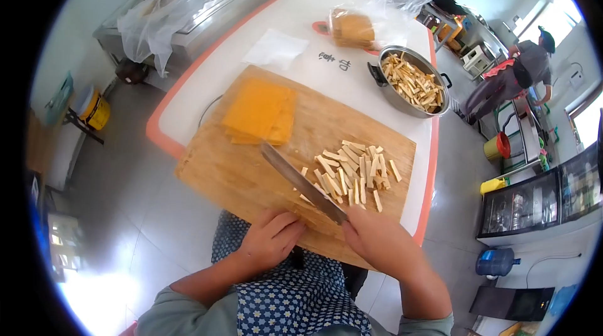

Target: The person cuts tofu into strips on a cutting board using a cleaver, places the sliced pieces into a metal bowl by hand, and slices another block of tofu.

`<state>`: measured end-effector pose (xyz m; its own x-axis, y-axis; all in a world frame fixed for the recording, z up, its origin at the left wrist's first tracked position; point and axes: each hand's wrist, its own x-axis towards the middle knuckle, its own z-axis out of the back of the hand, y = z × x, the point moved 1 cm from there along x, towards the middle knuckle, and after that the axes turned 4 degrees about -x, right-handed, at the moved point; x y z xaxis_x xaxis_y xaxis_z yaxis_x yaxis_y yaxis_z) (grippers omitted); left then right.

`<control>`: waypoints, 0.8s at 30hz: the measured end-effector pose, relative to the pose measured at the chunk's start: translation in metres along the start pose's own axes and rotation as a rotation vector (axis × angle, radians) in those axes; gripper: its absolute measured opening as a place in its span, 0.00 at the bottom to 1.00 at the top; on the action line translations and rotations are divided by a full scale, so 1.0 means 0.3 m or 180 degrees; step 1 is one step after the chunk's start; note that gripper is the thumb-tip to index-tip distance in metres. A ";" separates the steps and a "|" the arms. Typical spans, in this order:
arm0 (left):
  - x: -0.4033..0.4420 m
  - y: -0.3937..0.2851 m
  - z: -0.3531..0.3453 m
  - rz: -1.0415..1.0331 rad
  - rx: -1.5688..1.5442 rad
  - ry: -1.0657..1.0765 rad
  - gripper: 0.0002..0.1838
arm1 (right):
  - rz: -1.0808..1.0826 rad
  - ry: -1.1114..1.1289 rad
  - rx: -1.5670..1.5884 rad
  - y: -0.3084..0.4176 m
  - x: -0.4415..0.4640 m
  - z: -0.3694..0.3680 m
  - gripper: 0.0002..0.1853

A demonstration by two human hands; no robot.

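My right hand is closed round the handle of a kitchen knife, whose broad blade slants up and left across the wooden cutting board. My left hand rests at the board's near edge, just left of the blade, its fingers curled together. Whatever lies under those fingers is hidden. Pale cut strips, which look like pressed tofu, lie in a loose heap beyond the knife. On the board's far left sits a small stack of flat orange-yellow squares, apart from both hands.
Behind the board, a steel pot full of similar strips stands near the white table's right edge. A plastic bag covers an orange-yellow block. A white sheet lies nearby. Another person bends at the right.
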<state>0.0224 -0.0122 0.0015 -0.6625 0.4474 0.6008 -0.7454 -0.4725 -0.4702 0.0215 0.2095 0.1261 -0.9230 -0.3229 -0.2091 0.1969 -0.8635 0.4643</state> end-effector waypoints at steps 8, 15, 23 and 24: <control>-0.001 0.014 0.008 -0.0299 -0.0054 -0.0006 0.18 | 0.0160 0.0053 0.0042 -0.010 -0.100 -0.049 0.10; -0.025 0.028 0.004 -0.0282 -0.0129 -0.0038 0.17 | -0.0071 0.0474 -0.0220 -0.013 -0.147 -0.012 0.08; -0.024 0.028 0.001 -0.0168 -0.0135 0.0047 0.15 | 0.0256 0.0204 -0.0111 0.046 0.032 -0.071 0.10; -0.025 0.026 0.001 -0.0216 -0.0107 0.0037 0.15 | 0.0255 0.0163 -0.0056 0.045 0.046 -0.075 0.10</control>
<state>0.0216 -0.0195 -0.0064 -0.6110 0.4865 0.6245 -0.7906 -0.4151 -0.4501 0.0189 0.1848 0.1102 -0.8861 -0.4103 -0.2158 0.2756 -0.8406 0.4662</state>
